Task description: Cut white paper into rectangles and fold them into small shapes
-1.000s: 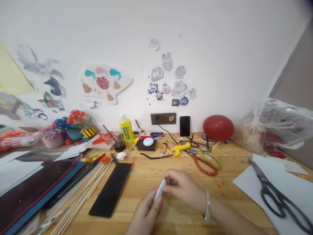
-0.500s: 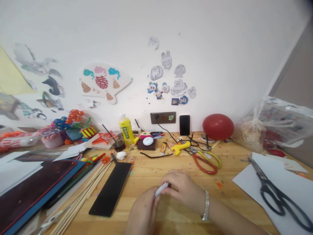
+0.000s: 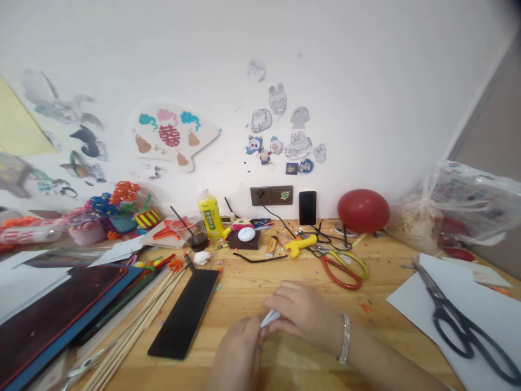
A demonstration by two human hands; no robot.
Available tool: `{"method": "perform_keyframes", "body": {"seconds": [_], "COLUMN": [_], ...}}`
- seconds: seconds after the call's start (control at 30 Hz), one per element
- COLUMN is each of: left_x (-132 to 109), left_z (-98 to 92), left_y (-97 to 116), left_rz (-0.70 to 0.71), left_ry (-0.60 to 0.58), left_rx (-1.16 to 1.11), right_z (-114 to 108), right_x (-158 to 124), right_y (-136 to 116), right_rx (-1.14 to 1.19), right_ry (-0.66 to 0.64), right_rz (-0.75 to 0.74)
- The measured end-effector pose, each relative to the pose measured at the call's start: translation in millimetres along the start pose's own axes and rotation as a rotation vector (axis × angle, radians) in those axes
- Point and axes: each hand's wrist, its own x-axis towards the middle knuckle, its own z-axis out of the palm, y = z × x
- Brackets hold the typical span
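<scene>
Pinching a folded white paper (image 3: 269,318) at opposite ends, I hold it over the bench (image 3: 244,285) between my left hand (image 3: 236,350) and right hand (image 3: 303,312), both curled nearly closed, right of a black slab (image 3: 185,314).

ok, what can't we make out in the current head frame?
- White piece: head view, full shape hidden by the left hand and right hand.
- Left hand's fingertips: head view, hidden behind the hand itself.
- Wooden sticks: head view, near ends cut off by the bottom edge.
- Bottle: head view, label's fine print too small.
</scene>
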Motion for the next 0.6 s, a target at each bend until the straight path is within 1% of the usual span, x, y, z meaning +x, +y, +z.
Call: {"method": "perform_keyframes", "body": {"seconds": [0.07, 0.13, 0.33, 0.47, 0.53, 0.6], "left_x": [-0.7, -1.9, -3.1, -3.2, -3.0, -1.8], "left_z": [1.4, 2.6, 4.0, -1.2, -5.4, -9.3], "left_y": [-0.3, -1.1, -2.8, -0.8, 1.4, 3.7], "left_rz": [0.014, 0.008, -0.032, -0.041, -0.029, 0.006], "left_ry": [-0.011, -0.038, -0.081, -0.097, -0.082, -0.038], "left_rx": [-0.038, -0.071, -0.112, -0.113, -0.132, -0.129], "right_z": [0.1, 1.8, 4.5, 1.0, -0.1, -0.1], "right_x": [0.3, 0.1, -0.3, 0.6, 0.4, -0.1], "right_y": [2.2, 4.5, 5.9, 1.8, 0.3, -0.2], "right_rx": [-0.072, -0.108, -0.075, -0.089, -0.092, -0.092], "right_ry": [-0.024, -0.038, -0.091, -0.085, -0.084, -0.082], "right_rz": [-0.079, -0.106, -0.038, -0.03, -0.039, -0.042]}}
